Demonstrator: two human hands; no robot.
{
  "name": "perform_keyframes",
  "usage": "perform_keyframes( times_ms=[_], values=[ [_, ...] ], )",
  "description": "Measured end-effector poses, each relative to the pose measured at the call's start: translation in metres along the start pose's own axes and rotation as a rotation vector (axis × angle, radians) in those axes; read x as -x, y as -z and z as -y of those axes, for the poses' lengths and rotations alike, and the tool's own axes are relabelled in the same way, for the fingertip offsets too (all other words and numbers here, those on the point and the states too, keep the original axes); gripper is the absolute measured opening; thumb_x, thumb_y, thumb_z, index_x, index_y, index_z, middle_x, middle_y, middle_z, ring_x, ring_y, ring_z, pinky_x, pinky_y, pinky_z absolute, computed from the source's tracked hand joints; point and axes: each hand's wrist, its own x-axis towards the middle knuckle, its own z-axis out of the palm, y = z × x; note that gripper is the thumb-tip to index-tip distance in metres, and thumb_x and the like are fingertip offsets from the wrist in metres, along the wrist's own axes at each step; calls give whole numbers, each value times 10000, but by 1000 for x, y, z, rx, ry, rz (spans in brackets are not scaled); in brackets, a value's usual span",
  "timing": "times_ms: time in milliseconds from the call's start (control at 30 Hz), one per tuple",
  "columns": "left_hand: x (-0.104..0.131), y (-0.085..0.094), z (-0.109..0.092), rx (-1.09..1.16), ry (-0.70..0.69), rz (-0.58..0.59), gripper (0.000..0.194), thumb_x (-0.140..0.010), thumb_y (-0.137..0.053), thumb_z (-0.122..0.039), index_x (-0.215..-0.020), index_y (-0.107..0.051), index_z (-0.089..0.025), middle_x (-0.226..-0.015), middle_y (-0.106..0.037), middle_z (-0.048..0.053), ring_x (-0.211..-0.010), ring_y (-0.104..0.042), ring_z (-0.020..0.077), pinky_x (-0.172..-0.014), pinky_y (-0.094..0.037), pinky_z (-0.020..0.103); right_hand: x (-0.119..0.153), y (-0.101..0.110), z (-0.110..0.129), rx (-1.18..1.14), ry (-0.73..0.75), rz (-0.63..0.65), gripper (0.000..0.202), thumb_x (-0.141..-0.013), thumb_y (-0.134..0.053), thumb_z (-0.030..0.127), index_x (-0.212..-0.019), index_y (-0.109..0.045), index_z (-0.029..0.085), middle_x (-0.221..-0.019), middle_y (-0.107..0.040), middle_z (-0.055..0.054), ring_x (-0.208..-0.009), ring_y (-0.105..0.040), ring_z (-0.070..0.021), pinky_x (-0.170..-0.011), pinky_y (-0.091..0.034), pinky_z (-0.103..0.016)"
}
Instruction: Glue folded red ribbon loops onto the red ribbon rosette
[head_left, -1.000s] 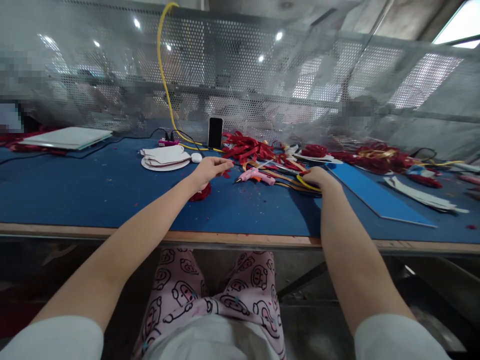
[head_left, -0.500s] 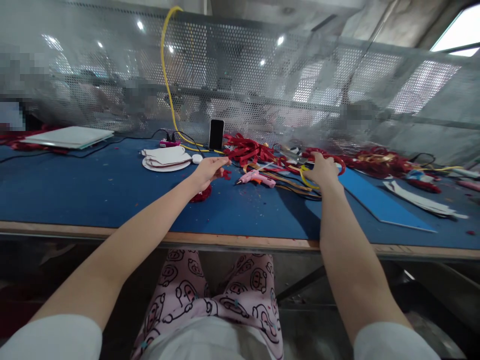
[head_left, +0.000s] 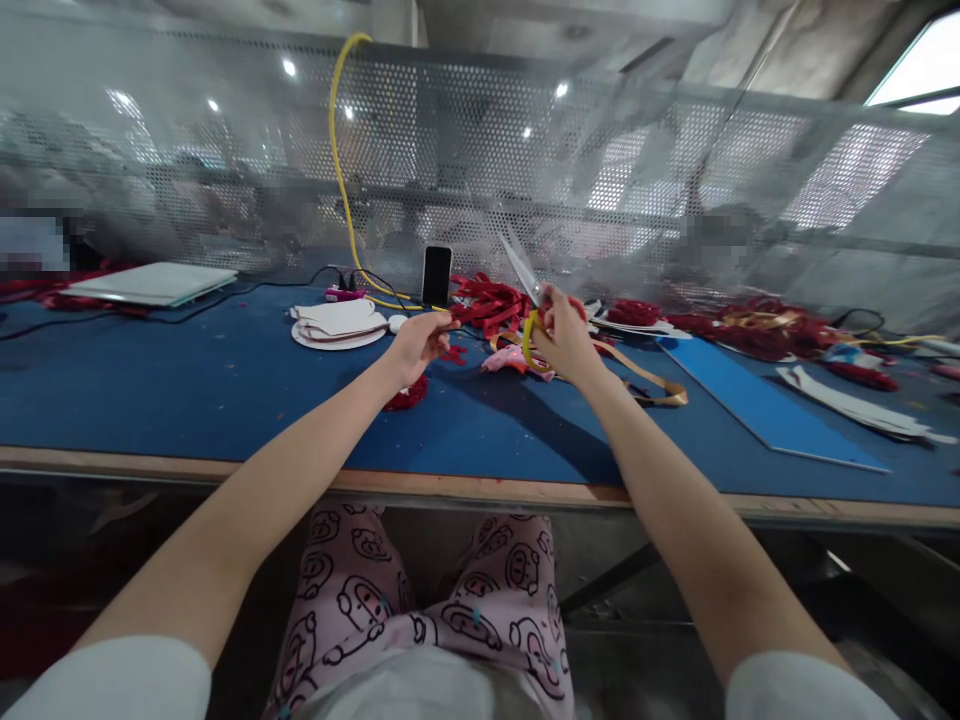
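My right hand (head_left: 566, 340) grips a pair of scissors (head_left: 519, 262) by its red and yellow handles. The blades point up and to the left, above the table. My left hand (head_left: 424, 345) is closed in a pinch, with a piece of red ribbon (head_left: 453, 354) showing at its fingertips. Just under that hand lies a small red bundle (head_left: 409, 393), partly covered by the wrist. A pink glue gun (head_left: 504, 358) rests on the table between my hands, partly hidden by the scissors' yellow handle.
White cut pieces (head_left: 339, 322) are stacked on the left, near a phone (head_left: 437, 275) standing upright. Red ribbon (head_left: 487, 303) is heaped at the back. A blue board (head_left: 765, 400) and white strips (head_left: 855, 402) lie to the right. A perforated screen (head_left: 465, 150) stands behind the table.
My right hand has lifted the scissors off the table's right side and moved left toward my left hand. A gold ribbon there has shifted. My left hand has stayed nearly still.
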Motion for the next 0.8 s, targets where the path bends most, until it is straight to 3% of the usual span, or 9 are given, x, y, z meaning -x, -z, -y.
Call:
perform_keyframes(
  times_ms=[133, 267, 400, 533, 633, 800],
  values=[
    [2, 2, -1, 7, -98, 9, 110, -723, -677, -254, -735, -584, -195, -741, -661, -21, -562, -494, 61, -617, -470, 218, 5, -6, 13, 43, 2, -36, 592, -790, -619, 308, -1357, -506, 179, -949, -620, -95, -829, -603, -263, -783, -487, -403],
    [4, 2, -1, -50, -190, 32, 55, -707, -628, -195, -679, -581, -203, -624, -578, -38, -572, -509, 74, -618, -458, 214, 7, 1, 25, 88, -41, -59, 434, -789, -690, 428, -1148, -554, 226, -752, -560, -23, -685, -552, -229, -673, -425, -352],
    [5, 2, -2, -109, -210, 41, 95, -716, -631, -225, -667, -551, -211, -571, -517, -49, -590, -530, 82, -632, -456, 217, 7, 9, 31, 48, -3, 129, 468, -831, -677, 558, -1132, -540, 227, -702, -534, 9, -633, -515, -197, -621, -364, -316],
    [3, 4, -3, -138, -242, 42, 165, -721, -682, -290, -668, -546, -212, -567, -520, -46, -670, -601, 102, -660, -470, 218, 8, 12, 36, -8, 32, 312, 566, -907, -589, 553, -1336, -514, 191, -1038, -681, -107, -823, -623, -247, -714, -448, -347],
    [-1, 7, -2, -136, -261, 43, 144, -713, -684, -284, -682, -566, -208, -577, -541, -43, -658, -600, 100, -650, -470, 219, 9, 13, 42, 39, 38, 399, 627, -909, -581, 553, -1417, -505, 194, -1293, -655, -170, -1018, -662, -316, -811, -491, -396],
    [-6, 10, 2, -149, -333, 69, 99, -671, -684, -243, -672, -596, -198, -532, -515, -57, -531, -502, 77, -576, -429, 221, 10, 14, 50, 133, 51, 449, 648, -923, -540, 596, -1433, -507, 198, -1399, -625, -181, -1175, -647, -370, -858, -502, -413]
  ],
)
